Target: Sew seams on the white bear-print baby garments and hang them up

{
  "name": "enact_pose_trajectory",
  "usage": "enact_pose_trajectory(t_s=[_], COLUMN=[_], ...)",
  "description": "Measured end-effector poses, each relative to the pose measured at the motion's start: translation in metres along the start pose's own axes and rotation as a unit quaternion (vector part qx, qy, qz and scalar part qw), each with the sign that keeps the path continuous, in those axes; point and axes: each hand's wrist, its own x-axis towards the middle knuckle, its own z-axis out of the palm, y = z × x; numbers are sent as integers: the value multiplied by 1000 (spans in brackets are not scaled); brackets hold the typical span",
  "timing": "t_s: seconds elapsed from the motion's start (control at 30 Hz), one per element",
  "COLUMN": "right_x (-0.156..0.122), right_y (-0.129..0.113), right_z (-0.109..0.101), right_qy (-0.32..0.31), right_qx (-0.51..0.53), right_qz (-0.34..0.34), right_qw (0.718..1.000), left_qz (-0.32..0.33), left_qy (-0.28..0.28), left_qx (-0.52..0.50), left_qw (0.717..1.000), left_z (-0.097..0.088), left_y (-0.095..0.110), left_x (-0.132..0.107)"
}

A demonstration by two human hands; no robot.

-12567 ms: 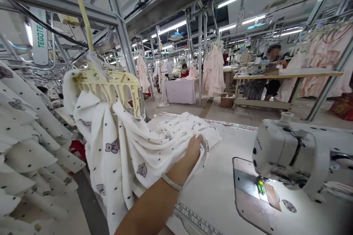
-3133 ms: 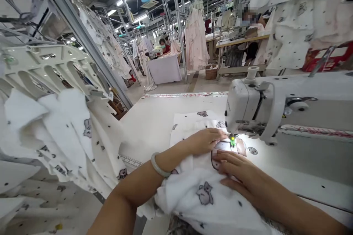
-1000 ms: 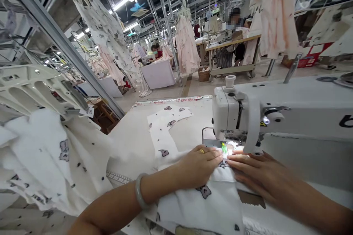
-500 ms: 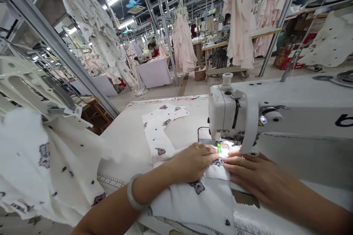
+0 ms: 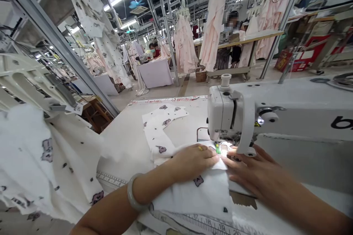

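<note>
A white fabric piece (image 5: 162, 132) printed with small grey animals lies on the white sewing table (image 5: 129, 136) and runs under the head of a white sewing machine (image 5: 248, 114). My left hand (image 5: 193, 161) presses flat on the cloth just left of the presser foot (image 5: 218, 148), fingers together and a ring on one. My right hand (image 5: 248, 170) lies flat on the cloth just right of the foot, fingers stretched toward the needle. A pale bangle (image 5: 132, 198) sits on my left wrist.
A bundle of matching printed pieces (image 5: 46, 161) hangs from a cream plastic carrier (image 5: 30, 84) at my left. A slanted steel post (image 5: 63, 47) rises behind it. Pink garments (image 5: 184, 46) hang from overhead rails. Other people sit at far tables (image 5: 242, 40). A ruler strip (image 5: 198, 222) edges the table.
Over the last second the cloth has fed away from me under the foot, and both hands have slid a little forward with it. Earlier my left hand alone held the bundle.
</note>
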Motion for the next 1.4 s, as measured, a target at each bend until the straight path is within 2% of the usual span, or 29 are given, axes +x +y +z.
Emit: enact_pose_trajectory(t_s=[0.1,0.2,0.37,0.6,0.8,1.1,1.2,1.3,1.33,1.4], right_x=[-2,-2,0,-12,-22,-20,-18,-17,-18,-19], right_y=[4,5,1,2,13,22,25,28,29,30], right_z=[-1,-5,-6,7,13,11,8,6,5,5], right_qy=[-16,-10,-39,-72,-81,-122,-117,-85,-68,-41], right_qx=[16,36,53,33,47,71,66,50,44,41], right_qz=[22,10,5,52,84,85,81,79,78,71], right_qw=[1000,999,998,995,992,986,988,992,994,996], left_qz=[-19,3,30,1,-64,-72,-95,-126,-151,-259], left_qy=[-2,7,16,5,-27,-35,-40,-16,-6,-10], left_qx=[25,35,-24,-63,-77,-106,-91,-67,-60,-45], left_qw=[999,999,999,998,995,991,990,990,987,965], left_z=[-1,-3,2,5,3,7,8,1,-5,-20], left_y=[-4,-4,-2,-12,-18,-19,-14,-13,-17,-30], left_x=[1,-4,-13,-10,-2,-4,-4,-8,-11,-24])
